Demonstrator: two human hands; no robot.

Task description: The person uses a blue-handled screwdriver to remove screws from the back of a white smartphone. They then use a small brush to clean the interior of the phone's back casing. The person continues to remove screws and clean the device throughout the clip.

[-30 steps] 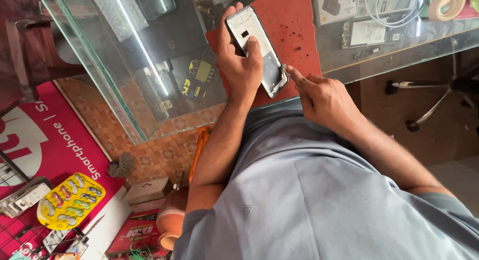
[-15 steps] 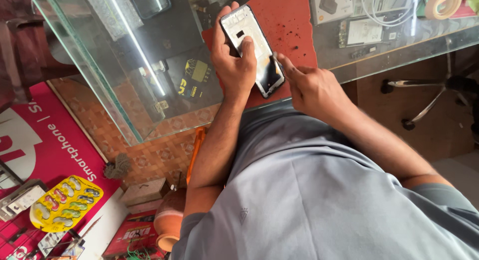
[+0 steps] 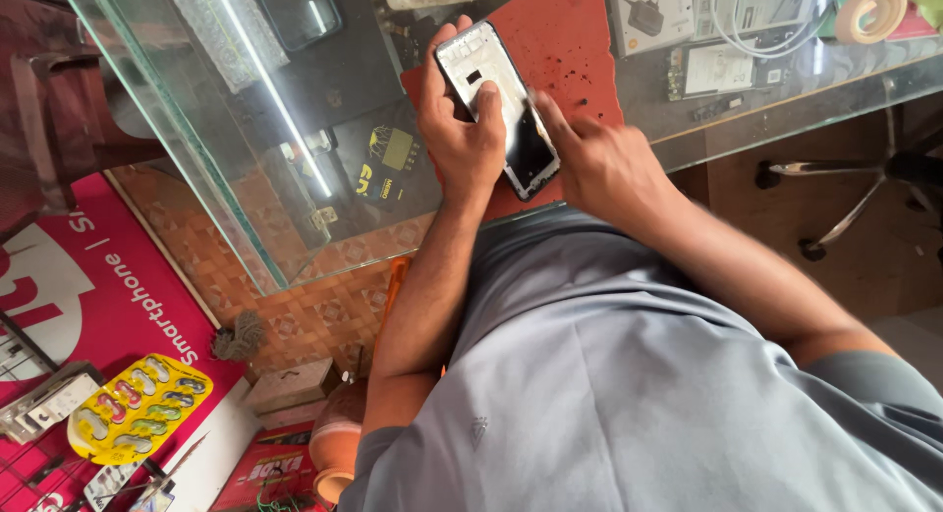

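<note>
The opened smartphone with a pale inner frame and a dark lower half (image 3: 499, 104) is what we hold above the red work mat (image 3: 570, 40) on the glass-topped counter (image 3: 177, 109), tilted so its top points toward eleven o'clock. Starting at the far left, at about eight o'clock of the view, we see a yellow blister card of small coloured parts (image 3: 138, 419) lying against a pink printed board (image 3: 88, 296). Moving right, a brown cardboard box (image 3: 293, 384) sits by the patterned tile floor (image 3: 314, 315). Then comes our left hand (image 3: 462, 129), closed around the phone from its left edge, thumb pressed on the pale frame. Just to the right, at three o'clock of the phone, our right hand (image 3: 594, 163) has its fingers curled and one fingertip pressed against the phone's right edge; it grips nothing else that we can make out. Further right on the counter, at one o'clock, lie a white box showing a black charger (image 3: 653, 16), a white cable (image 3: 766, 35) and a roll of tan tape (image 3: 869, 11). A chair base (image 3: 835, 193) stands on the floor at three o'clock.
</note>
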